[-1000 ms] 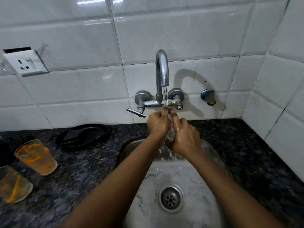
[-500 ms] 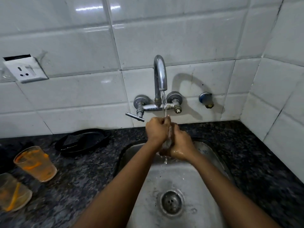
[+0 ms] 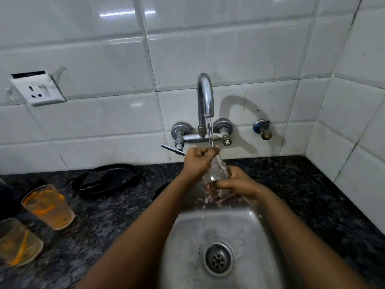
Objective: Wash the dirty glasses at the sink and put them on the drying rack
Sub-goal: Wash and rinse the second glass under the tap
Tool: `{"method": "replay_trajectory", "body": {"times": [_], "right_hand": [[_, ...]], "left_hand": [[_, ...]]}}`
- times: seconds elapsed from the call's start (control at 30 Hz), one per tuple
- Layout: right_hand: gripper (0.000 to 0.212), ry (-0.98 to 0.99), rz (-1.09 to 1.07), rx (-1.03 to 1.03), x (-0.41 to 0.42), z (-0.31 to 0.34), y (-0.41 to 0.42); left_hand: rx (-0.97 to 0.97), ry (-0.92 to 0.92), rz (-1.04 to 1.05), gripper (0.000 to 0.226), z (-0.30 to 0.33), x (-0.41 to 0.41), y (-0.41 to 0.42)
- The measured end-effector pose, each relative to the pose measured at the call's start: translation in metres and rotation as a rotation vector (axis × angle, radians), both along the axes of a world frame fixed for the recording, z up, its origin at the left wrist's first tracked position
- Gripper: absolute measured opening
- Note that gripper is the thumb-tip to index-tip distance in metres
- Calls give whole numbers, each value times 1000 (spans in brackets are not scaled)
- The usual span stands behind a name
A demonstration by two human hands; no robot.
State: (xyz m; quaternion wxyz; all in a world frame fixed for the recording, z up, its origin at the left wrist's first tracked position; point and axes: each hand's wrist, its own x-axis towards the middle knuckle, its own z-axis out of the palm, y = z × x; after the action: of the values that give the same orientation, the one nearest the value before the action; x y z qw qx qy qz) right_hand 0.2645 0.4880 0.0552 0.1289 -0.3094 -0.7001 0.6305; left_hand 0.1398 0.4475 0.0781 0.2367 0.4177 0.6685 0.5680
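A clear glass [image 3: 216, 171] is tilted under the running tap [image 3: 205, 101], over the back of the steel sink [image 3: 193, 236]. My right hand [image 3: 235, 184] grips its lower end. My left hand [image 3: 199, 161] is closed at its upper end, just below the water stream. Water splashes off the glass into the sink. Two dirty glasses with orange streaks stand on the dark counter at the left: one upright [image 3: 49, 206], and one at the frame's edge [image 3: 17, 243].
A black pan [image 3: 108, 180] lies on the granite counter [image 3: 116, 215] left of the sink. The tap lever [image 3: 173, 149] sticks out beside my left hand. White tiled walls close in behind and at the right. A wall socket [image 3: 38, 91] sits upper left. The drain [image 3: 218, 258] is open.
My right hand has slid down to the glass's lower end, so more of the clear glass shows between my hands. Water keeps running.
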Motion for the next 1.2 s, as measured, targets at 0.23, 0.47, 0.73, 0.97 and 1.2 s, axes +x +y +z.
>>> {"method": "replay_trajectory", "body": {"times": [0.23, 0.47, 0.73, 0.97, 1.2], "right_hand": [[53, -126, -48, 537, -3, -2, 23], [73, -169, -63, 1037, -5, -2, 18], [76, -280, -178, 982, 1, -1, 17], [99, -570, -327, 1130, -14, 3, -8], [73, -138, 26, 357, -9, 4, 2]], "left_hand": [[-173, 197, -515, 19, 11, -17, -9], [-600, 1790, -567, 64, 0, -5, -18], [-450, 336, -721, 43, 12, -6, -11], [-64, -49, -154, 46, -1, 8, -3], [81, -147, 221, 47, -19, 3, 5]]}}
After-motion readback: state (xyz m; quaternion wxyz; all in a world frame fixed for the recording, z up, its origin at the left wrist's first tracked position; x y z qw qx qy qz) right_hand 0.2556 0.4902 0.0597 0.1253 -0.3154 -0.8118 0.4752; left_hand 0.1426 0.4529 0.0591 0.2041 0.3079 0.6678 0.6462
